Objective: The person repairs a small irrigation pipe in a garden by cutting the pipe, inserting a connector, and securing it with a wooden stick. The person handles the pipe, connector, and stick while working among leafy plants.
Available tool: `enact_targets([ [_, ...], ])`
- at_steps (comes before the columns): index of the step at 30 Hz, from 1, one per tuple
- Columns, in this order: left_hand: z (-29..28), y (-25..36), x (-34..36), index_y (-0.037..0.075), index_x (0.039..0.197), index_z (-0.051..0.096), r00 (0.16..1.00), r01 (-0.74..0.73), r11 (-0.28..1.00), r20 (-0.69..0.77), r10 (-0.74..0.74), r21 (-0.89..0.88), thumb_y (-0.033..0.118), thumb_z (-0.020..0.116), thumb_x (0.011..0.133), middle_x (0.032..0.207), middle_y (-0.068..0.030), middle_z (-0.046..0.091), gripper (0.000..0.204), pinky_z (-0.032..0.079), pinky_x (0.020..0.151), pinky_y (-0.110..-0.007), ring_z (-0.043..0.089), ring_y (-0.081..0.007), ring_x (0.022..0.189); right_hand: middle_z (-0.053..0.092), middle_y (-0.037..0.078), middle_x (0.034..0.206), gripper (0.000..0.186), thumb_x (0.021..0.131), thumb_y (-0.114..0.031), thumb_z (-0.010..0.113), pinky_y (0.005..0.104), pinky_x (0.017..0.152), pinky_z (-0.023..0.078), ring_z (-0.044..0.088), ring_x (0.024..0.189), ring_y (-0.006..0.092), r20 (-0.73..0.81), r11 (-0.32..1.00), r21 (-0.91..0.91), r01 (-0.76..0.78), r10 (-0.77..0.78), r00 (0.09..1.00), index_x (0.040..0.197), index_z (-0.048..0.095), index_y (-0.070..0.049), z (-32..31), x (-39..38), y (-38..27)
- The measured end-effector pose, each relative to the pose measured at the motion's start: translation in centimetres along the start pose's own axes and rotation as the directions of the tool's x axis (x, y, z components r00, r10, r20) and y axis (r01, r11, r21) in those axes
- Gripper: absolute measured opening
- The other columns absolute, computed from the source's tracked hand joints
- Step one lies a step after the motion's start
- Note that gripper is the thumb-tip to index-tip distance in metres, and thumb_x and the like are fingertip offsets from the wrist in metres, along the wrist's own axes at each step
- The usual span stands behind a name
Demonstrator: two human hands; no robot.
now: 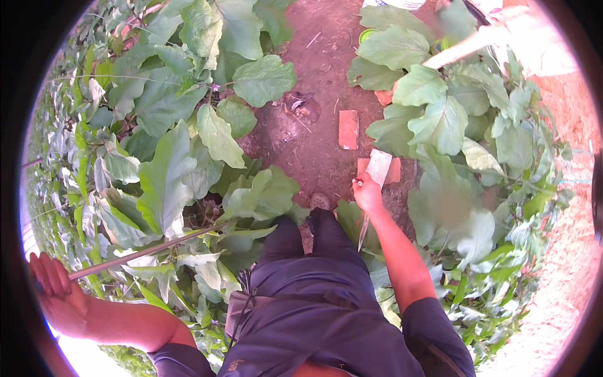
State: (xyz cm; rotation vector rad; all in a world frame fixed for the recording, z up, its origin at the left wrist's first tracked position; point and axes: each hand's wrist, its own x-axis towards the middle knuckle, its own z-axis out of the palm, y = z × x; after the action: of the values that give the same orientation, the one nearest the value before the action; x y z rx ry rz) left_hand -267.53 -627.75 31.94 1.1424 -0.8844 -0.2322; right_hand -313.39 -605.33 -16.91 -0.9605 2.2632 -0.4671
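At the far left edge, my left hand (63,298) has its fingers curled round the near end of a long thin pole (147,251). The pole slants up and inward across eggplant-like leaves. In front of my right leg, my right hand (367,192) is closed in a fist. From its far side juts a flat, pale, rectangular piece (379,166); a thin, shiny, pointed strip (363,232) shows below the fist. Whether both belong to one tool I cannot tell. A brick (393,171) lies behind the pale piece.
Large-leaved plants (213,132) crowd the left, and more plants (440,119) stand on the right. Between them runs a reddish dirt path (323,69) with another brick (348,129) on it. My shoe (320,201) shows on the path. A bright brick-coloured surface (565,207) borders the right side.
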Motion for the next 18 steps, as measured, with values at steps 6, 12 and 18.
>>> enact_targets([
  [6, 4.6, -8.0, 1.2, 0.002, 0.114, 0.063, 0.807, 0.389, 0.920, 0.462, -0.368, 0.052, 0.024, 0.052, 0.113, 0.069, 0.0047, 0.040, 0.025, 0.019, 0.039, -0.021, 0.029, -0.0015, 0.050, 0.074, 0.024, 0.093, 0.024, 0.099, -0.026, 0.066, 0.0564, 0.081, 0.057, 0.074, 0.091, 0.0449, 0.081, 0.972, -0.230, 0.057, -0.040, 0.996, 0.109, 0.060, -0.006, 2.3, 7.9, -3.3],
  [12, 10.1, -22.1, -6.6, 0.007, 0.105, 0.057, 0.522, 0.374, 0.806, 0.614, -0.592, 0.460, 0.027, 0.061, 0.110, 0.067, 0.0030, 0.049, 0.021, 0.033, 0.044, -0.026, 0.041, -0.0074, 0.050, 0.074, 0.026, 0.099, 0.024, 0.100, -0.021, 0.061, 0.0545, 0.087, 0.059, 0.074, 0.096, 0.0453, 0.286, 0.902, -0.421, 0.096, 0.031, 0.958, 0.114, 0.057, -0.003, 6.9, 15.6, -6.1],
  [18, 6.9, -32.1, -11.9, 0.004, 0.093, 0.055, 0.324, 0.635, 0.600, 0.537, -0.778, 0.487, 0.026, 0.062, 0.109, 0.068, -0.0047, 0.059, 0.028, 0.045, 0.056, -0.029, 0.054, -0.0126, 0.057, 0.073, 0.028, 0.112, 0.028, 0.099, -0.019, 0.059, 0.0520, 0.094, 0.059, 0.073, 0.107, 0.0435, 0.368, 0.865, -0.491, 0.105, 0.097, 0.925, 0.121, 0.057, -0.002, 11.9, 21.2, -6.7],
])
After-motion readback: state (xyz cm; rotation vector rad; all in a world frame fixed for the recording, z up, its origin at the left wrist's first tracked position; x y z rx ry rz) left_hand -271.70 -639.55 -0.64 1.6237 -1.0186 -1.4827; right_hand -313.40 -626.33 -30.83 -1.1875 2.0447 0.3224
